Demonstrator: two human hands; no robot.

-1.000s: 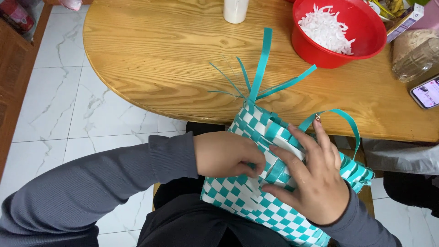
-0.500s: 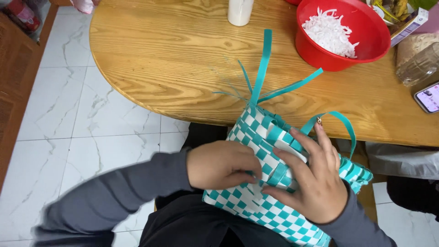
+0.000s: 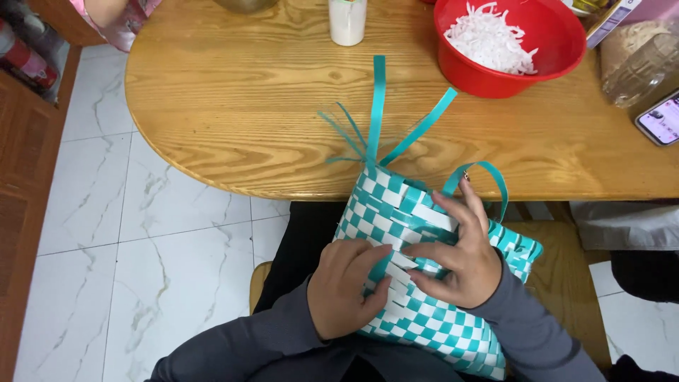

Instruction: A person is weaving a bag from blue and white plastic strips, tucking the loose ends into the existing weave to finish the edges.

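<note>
Now left hand (image 3: 346, 286) lower on woven basket (image 3: 424, 283), pinching strip; right hand (image 3: 456, 251) pressing flat, fingers spread.

Both hands low in view, side by side, palms down.

Left hand (image 3: 346, 286): knuckles up, fingers curled, tips tucked toward the right hand; grey sleeve to the wrist, forearm running to lower left. Right hand (image 3: 456, 255): flatter, fingers spread and stretched up and left, thumb angled toward the left hand; grey sleeve, forearm running to lower right. Fingertips of both nearly meet.
</note>
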